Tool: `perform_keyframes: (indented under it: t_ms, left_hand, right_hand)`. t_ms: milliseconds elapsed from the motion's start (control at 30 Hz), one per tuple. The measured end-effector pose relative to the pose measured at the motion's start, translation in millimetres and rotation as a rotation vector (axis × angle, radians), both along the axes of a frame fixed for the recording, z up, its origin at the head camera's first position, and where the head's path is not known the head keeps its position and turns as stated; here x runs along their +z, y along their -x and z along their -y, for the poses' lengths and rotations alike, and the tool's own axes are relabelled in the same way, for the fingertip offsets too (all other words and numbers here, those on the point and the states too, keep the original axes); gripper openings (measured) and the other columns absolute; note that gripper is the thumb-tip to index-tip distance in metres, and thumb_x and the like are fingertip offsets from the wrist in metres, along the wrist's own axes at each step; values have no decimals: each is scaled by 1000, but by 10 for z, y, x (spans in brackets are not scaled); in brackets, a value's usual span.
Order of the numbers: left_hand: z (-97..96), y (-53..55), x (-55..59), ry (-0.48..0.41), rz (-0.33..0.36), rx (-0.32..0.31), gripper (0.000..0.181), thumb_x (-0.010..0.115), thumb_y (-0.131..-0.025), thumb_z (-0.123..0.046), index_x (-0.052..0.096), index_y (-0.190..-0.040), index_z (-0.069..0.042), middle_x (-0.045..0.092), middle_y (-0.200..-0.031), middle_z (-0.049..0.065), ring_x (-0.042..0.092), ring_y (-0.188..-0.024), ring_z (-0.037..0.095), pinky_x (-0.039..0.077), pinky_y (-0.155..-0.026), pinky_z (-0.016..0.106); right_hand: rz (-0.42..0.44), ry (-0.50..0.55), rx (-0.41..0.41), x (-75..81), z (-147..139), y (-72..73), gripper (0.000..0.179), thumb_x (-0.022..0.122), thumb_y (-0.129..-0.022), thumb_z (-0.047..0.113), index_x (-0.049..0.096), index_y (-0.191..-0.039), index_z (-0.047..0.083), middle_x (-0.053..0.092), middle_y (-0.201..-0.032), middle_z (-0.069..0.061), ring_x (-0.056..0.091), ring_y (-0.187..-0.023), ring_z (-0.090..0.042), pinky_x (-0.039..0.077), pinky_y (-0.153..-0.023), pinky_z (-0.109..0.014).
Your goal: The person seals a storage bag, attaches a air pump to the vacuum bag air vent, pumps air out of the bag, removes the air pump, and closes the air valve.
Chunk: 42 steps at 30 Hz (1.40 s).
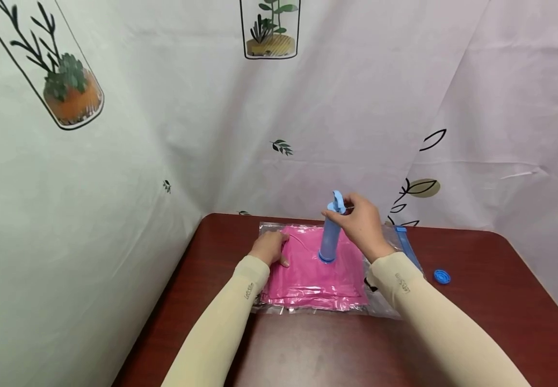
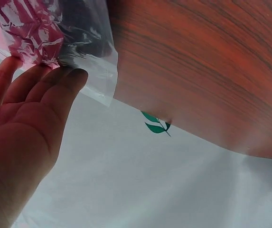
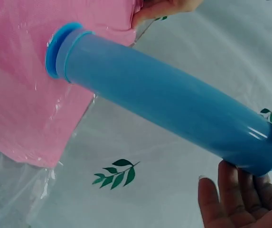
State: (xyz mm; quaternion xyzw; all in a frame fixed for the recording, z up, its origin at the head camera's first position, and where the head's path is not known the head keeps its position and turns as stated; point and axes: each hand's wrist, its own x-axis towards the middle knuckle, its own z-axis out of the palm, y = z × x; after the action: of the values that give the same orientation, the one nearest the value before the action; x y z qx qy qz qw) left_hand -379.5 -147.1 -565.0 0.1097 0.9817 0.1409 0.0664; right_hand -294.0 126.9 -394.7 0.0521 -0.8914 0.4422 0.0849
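Note:
A clear plastic vacuum storage bag (image 1: 387, 298) lies flat with folded pink fabric (image 1: 303, 274) inside. On its upper side stands a blue hand pump (image 1: 330, 242), nearly upright, its base at the bag's round blue valve (image 3: 55, 50). Thumb and fingers of my right hand (image 1: 364, 223) hold the pump's top end, just below its light-blue handle (image 1: 338, 201). At the bag's left edge rests my left hand (image 1: 269, 247), fingers extended against the plastic and the pink fabric. The left wrist view shows that hand's fingers (image 2: 45, 88) nearly straight along the bag.
A small round blue cap (image 1: 441, 277) lies on the dark red-brown wooden table (image 1: 482, 317), right of the bag. Along the bag's right end runs a blue zip strip (image 1: 406, 247). White patterned cloth (image 1: 201, 107) hangs behind and beside the table.

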Motion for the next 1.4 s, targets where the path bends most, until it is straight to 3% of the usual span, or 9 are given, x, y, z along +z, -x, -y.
perform_keyframes:
  t_ms: [200, 333, 433, 533, 667, 933, 1100, 1267, 1400]
  left_hand:
    - [6, -56, 16, -8, -17, 11, 95, 107, -72, -43, 69, -158, -29, 74, -155, 12, 72, -141, 38, 62, -118, 53]
    - [11, -89, 29, -9, -8, 4, 96, 106, -74, -43, 67, -160, -28, 72, -158, 13, 70, -144, 40, 61, -119, 55]
    - [8, -87, 16, -10, -8, -5, 95, 106, -74, -42, 68, -160, -27, 73, -157, 12, 70, -143, 40, 61, -119, 56]
    - [1, -76, -16, -20, -9, -10, 92, 106, -74, -41, 70, -157, -26, 75, -154, 13, 72, -140, 40, 62, -117, 56]
    - [-3, -69, -30, -17, -11, -8, 91, 106, -75, -41, 70, -158, -27, 72, -158, 14, 72, -140, 40, 63, -114, 56]
    - [-4, -103, -22, -2, -3, 7, 93, 105, -75, -42, 68, -159, -26, 67, -165, 14, 68, -146, 41, 61, -118, 57]
    - [18, -120, -48, -12, -2, 2, 95, 107, -72, -42, 69, -158, -26, 64, -167, 18, 67, -148, 42, 61, -119, 57]
    - [30, -103, -57, -18, -7, -6, 91, 107, -72, -40, 72, -154, -27, 70, -160, 15, 72, -141, 40, 62, -116, 56]
    - [4, -69, -35, -10, -17, -16, 90, 105, -76, -41, 70, -157, -25, 67, -164, 14, 71, -143, 39, 62, -117, 56]
  right_hand:
    - [140, 131, 96, 52, -26, -20, 38, 79, -104, 17, 70, -135, -2, 75, -136, -25, 71, -124, -38, 63, -104, -49]
    - [249, 265, 156, 38, -39, -27, 77, 80, -105, 16, 44, -172, 6, 53, -171, -26, 50, -162, -44, 50, -131, -61]
    - [250, 259, 120, 9, -30, -24, 101, 86, -103, 35, 26, -181, 14, 39, -182, -23, 40, -170, -44, 45, -134, -64]
    - [212, 188, 38, -18, -14, -21, 92, 89, -99, 48, 44, -170, 8, 53, -169, -24, 56, -156, -43, 54, -125, -62]
    - [199, 152, 0, 3, -5, -22, 69, 86, -101, 40, 61, -149, -3, 70, -146, -26, 69, -137, -43, 60, -116, -59]
    - [314, 267, 129, 44, -23, -5, 74, 78, -104, 20, 47, -164, -10, 53, -170, -31, 49, -162, -48, 43, -135, -65]
    - [237, 171, 86, -20, 15, -30, 99, 90, -99, 39, 35, -171, -1, 49, -172, -27, 51, -160, -48, 51, -128, -64]
    - [98, 39, 14, -62, 45, -45, 79, 88, -101, 40, 51, -156, -2, 66, -152, -27, 68, -142, -46, 64, -112, -59]
    - [92, 84, 65, -42, -1, -33, 68, 80, -104, 26, 54, -159, -4, 64, -158, -29, 64, -149, -49, 60, -118, -61]
